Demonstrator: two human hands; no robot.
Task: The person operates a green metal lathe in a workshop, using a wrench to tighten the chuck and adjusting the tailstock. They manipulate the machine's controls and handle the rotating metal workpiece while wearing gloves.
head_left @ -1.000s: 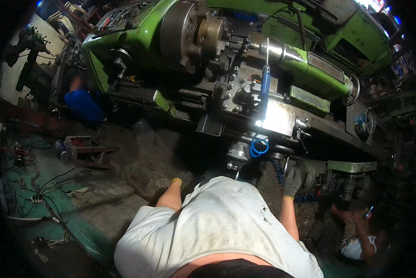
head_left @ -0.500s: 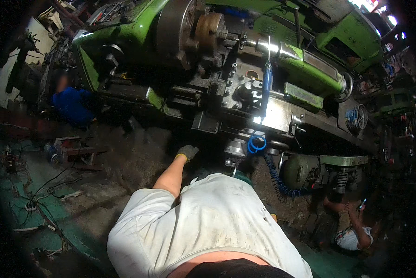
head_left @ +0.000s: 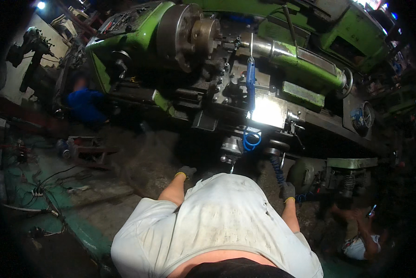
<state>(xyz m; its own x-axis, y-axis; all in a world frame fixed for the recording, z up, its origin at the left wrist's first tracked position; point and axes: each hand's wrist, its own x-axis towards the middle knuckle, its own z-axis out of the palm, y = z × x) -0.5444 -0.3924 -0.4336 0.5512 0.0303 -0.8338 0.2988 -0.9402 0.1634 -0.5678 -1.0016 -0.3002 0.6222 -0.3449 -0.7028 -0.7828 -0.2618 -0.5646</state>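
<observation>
My left hand (head_left: 187, 172), in a grey glove with a yellow cuff, hangs in front of the lathe, left of my shirt. It touches nothing that I can see, and its fingers are too dark and small to read. On the other side, my right hand (head_left: 288, 190), gloved the same way, is low beside a blue coiled hose (head_left: 276, 167). Whether it touches the hose cannot be made out. A blue air blow gun (head_left: 250, 81) with a thin nozzle lies over the carriage of the green lathe (head_left: 305, 69). Its blue hose loop (head_left: 252, 141) droops off the front.
A large chuck (head_left: 178, 39) is at the lathe's left. A handwheel (head_left: 347, 82) is on the right end. One person in blue (head_left: 85, 105) is at far left, another in white (head_left: 360, 246) at lower right. Cables (head_left: 43, 192) cross the floor at left.
My right hand has come into view beside the coiled hose. My left hand has dropped closer to my body. The view has shifted slightly, moving the lathe within it.
</observation>
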